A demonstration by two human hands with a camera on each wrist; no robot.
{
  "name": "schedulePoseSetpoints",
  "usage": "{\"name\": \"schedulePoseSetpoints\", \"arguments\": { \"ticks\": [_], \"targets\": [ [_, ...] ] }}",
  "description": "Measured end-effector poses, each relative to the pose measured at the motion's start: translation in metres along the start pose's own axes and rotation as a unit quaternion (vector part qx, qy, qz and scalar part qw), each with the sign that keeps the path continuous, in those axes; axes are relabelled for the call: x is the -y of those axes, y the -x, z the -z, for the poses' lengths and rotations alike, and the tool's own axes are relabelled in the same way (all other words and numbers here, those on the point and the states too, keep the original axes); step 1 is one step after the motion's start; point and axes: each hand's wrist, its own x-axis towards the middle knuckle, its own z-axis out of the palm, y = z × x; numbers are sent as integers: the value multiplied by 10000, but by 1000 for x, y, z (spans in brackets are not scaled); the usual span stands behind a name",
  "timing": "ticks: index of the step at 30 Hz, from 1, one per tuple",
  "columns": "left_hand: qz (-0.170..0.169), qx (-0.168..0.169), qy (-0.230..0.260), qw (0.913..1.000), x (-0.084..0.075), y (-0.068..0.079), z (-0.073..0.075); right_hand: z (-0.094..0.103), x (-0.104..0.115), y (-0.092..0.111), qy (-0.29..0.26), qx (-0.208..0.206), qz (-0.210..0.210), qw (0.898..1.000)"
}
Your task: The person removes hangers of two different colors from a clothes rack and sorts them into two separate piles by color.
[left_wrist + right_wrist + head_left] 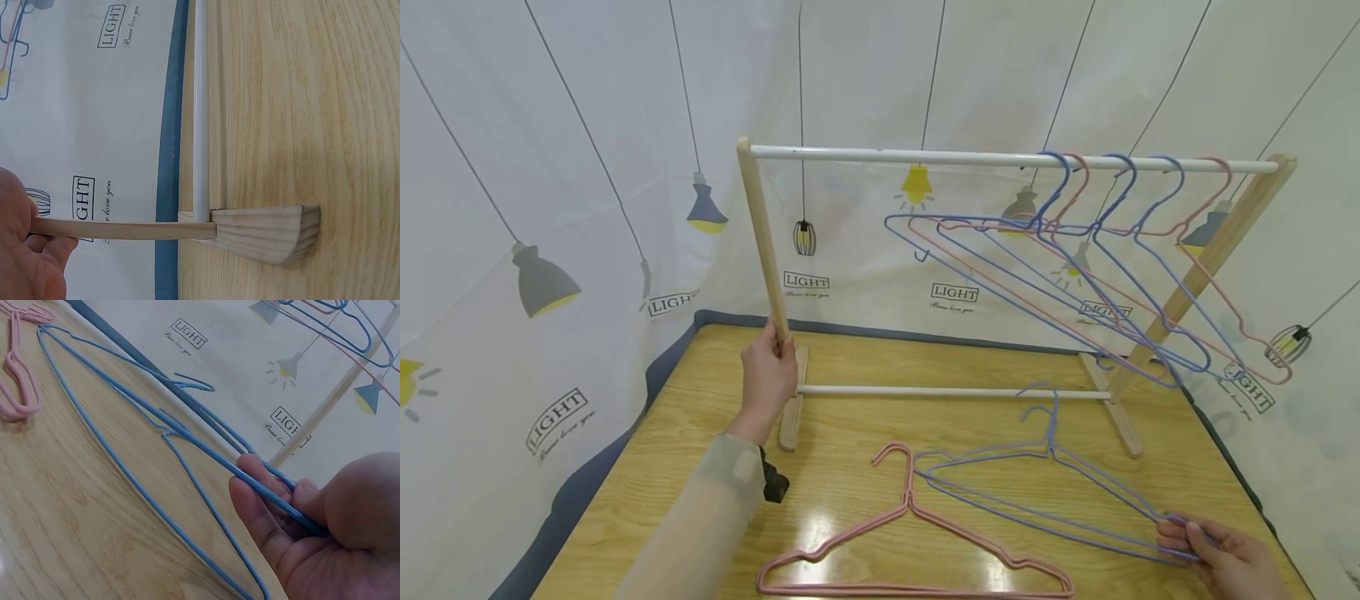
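Observation:
With its fingers and thumb, my left hand (pixel 767 379) grips the left wooden post (pixel 763 242) of a clothes rack, low down near its foot (pixel 789 425). My right hand (pixel 1232 554) pinches one end of a blue clothes hanger (pixel 206 450) at the right of the table; its corner is hidden in the palm. Below that one, a second blue hanger (pixel 125 465) extends over the tabletop in the right wrist view, its near corner below the fingers. Pink hangers (pixel 910 500), stacked together, lie at the table's front, hooks pointing left.
Several blue and pink hangers (pixel 970 218) hang from the right half of the white top rail (pixel 887 154). A lower white rail (pixel 940 391) joins the rack's feet. Behind the wooden table (pixel 692 467) hangs a lamp-printed cloth (pixel 625 100).

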Motion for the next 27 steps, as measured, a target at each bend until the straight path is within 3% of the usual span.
{"name": "schedulePoseSetpoints", "arguments": {
  "ticks": [4, 7, 10, 12, 15, 17, 21, 27],
  "targets": [
    [-10, 6, 3, 10000, -1, 0, 0, 5, 5, -3, 651, -393, -406, 9963],
    [8, 19, 27, 10000, 0, 0, 0, 5, 8, -6, 1425, -693, -359, 9867],
    [19, 26, 44, 10000, 0, 0, 0, 3, 7, -7, 2347, -1078, 18, 9661],
    [25, 23, 43, 10000, 0, 1, -1, 1, 6, -7, 2996, -1408, 219, 9434],
    [48, 26, 20, 10000, 0, 1, -1, -4, 6, -6, 3521, -1863, 417, 9163],
    [75, 37, 30, 10000, 0, 1, 0, -8, 9, -5, 3711, -2061, 509, 9040],
    [122, 12, 60, 9999, -1, 2, 0, -18, 21, 2, 3774, -2073, 769, 8993],
    [85, -28, 41, 10000, -1, 2, -1, -45, 49, 10, 3520, -2069, 1326, 9032]
  ]
}}
